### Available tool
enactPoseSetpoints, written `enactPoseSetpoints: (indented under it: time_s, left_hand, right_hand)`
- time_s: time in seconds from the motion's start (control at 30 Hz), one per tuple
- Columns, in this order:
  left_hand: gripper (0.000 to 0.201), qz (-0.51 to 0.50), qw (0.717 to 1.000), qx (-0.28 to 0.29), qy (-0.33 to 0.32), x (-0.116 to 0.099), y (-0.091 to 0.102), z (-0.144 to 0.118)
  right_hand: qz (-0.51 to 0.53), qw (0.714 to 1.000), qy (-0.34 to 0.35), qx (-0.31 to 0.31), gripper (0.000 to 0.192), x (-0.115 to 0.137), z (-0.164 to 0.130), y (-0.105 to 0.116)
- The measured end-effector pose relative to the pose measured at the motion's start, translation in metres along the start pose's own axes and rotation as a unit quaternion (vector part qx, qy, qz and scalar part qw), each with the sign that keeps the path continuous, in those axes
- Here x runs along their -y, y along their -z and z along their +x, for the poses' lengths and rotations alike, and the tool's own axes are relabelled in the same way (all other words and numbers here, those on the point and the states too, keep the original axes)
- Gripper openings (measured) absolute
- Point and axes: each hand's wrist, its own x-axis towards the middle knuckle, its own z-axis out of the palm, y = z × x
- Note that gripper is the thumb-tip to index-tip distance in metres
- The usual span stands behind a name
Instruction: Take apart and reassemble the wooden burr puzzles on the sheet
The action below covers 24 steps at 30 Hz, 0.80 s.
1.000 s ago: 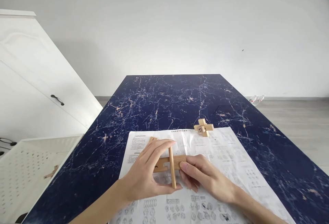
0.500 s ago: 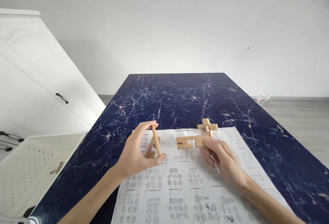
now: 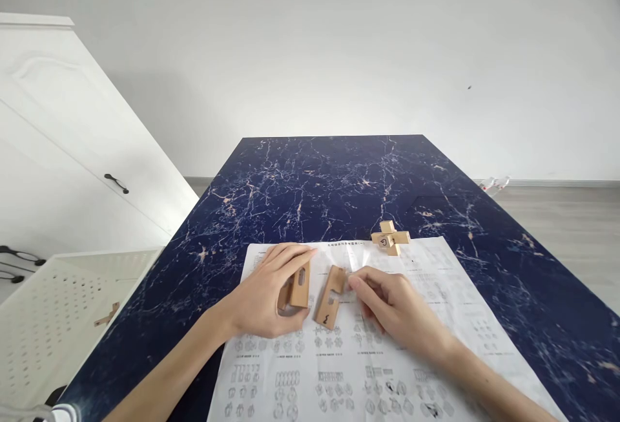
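My left hand (image 3: 266, 296) is closed around a wooden puzzle piece with an oval slot (image 3: 302, 283), thumb at its near end and fingers at its far end. Partly under that hand, another wooden piece (image 3: 285, 295) shows beside it. A notched wooden puzzle piece with a dark mark (image 3: 329, 305) lies tilted on the printed sheet (image 3: 290, 364). Just right of its far end is my right hand (image 3: 392, 299), fingers curled together with nothing visible in them. Beyond it, a cross-shaped assembly of wooden pieces (image 3: 390, 239) sits at the sheet's far edge.
The sheet, covered in small diagrams, lies on a dark blue marbled table (image 3: 329, 183). To the left stand a white cabinet (image 3: 97, 137) and a white perforated surface (image 3: 58, 312) with a small wooden cross (image 3: 107, 315) on it. A pale wall is behind.
The notched piece has gone from my right hand to the sheet, left of it and turned. My left hand has tipped its slotted piece so the broad face shows.
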Motion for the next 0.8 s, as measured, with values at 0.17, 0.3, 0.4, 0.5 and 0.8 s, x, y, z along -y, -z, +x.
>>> enactPoseSetpoints:
  time_s: [0.17,0.3,0.4,0.5,0.8]
  left_hand:
    - [0.109,-0.018,1.0,0.009,0.008,-0.003,0.0,-0.002]
    - [0.102,-0.011,0.999,-0.003,0.034,-0.005,-0.003,-0.002]
    - [0.102,0.003,1.0,-0.004,0.013,-0.006,-0.006,-0.001]
    - [0.102,0.019,0.999,0.004,-0.033,-0.008,-0.009,0.002]
    - [0.051,0.091,0.993,-0.073,0.034,-0.01,-0.015,0.005]
  right_hand:
    - [-0.031,0.999,0.021,-0.009,0.027,0.0,-0.001,-0.002]
    - [-0.066,0.997,0.048,0.002,0.019,0.001,-0.002,-0.001]
    - [-0.053,0.995,0.07,0.049,0.02,0.002,-0.004,-0.001]
    - [-0.029,0.994,0.077,0.076,0.017,0.0,-0.005,-0.001]
    - [-0.075,0.991,0.099,-0.053,0.023,-0.005,-0.004,0.003]
